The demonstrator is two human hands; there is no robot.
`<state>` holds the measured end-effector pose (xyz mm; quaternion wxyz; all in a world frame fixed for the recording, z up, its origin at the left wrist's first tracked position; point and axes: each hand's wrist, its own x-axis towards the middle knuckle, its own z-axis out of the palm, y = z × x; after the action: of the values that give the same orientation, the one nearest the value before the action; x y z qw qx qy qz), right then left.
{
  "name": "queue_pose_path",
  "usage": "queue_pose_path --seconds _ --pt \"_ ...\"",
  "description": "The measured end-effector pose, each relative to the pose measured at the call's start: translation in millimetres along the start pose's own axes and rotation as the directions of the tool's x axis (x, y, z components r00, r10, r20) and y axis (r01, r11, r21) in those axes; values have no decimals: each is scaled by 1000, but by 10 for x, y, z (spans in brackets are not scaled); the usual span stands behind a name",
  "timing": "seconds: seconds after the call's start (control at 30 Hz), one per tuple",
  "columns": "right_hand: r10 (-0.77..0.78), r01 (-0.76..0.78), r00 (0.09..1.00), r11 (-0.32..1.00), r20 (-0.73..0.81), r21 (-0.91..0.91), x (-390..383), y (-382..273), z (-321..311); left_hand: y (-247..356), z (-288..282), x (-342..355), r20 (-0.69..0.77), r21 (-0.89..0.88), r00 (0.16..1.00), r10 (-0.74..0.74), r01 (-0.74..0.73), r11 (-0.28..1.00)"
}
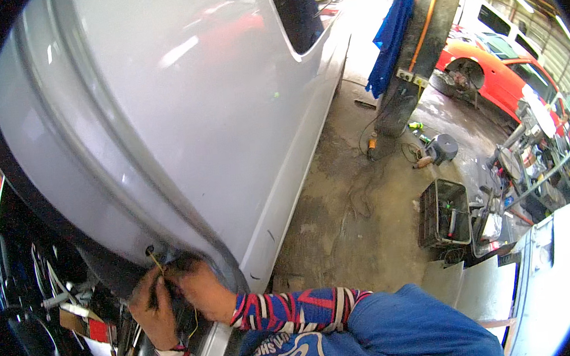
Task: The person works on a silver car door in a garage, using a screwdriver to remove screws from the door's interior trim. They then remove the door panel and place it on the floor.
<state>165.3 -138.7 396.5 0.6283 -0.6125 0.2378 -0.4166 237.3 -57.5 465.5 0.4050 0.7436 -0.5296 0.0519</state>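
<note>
A thin yellow wire (156,261) comes out of a small dark hole (149,250) low in the silver vehicle body panel (191,111). Just below that hole my two hands meet, fingertips together at the wire. My left hand (153,308) is closed, its thumb and fingers pinching the wire. Against it, my right hand (203,290) is also closed, its bent fingers at the same spot; its fingertips are partly hidden. More of the yellow wire hangs beneath the hands, beside the right wrist.
Dark car parts and a red box (97,330) lie at the lower left. Across the concrete floor stand a black crate (444,213) with tools, a grey round machine (442,148) and a pillar (409,52) with a blue cloth. A red car (493,78) is farther back.
</note>
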Motion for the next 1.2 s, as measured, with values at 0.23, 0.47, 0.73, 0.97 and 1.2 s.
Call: queue_pose_path --seconds 0.23,0.47,0.73,0.97,1.2 --pt "388 -456 890 758 239 467 -71 -383 -220 20 -83 16 35 -64 996 -81 83 995" --pt "674 -739 638 402 372 540 12 -681 -260 -16 -3 18 -135 65 968 211 -204 977" --pt "608 -676 722 518 331 524 -8 -692 -229 -8 33 -22 -159 109 985 67 -50 993" --pt "500 -547 837 746 224 380 -78 -569 -227 29 22 -17 -269 146 960 72 -34 989" --pt "182 -155 980 950 -76 270 -111 -422 -66 70 0 -19 -274 176 961 39 10 984"
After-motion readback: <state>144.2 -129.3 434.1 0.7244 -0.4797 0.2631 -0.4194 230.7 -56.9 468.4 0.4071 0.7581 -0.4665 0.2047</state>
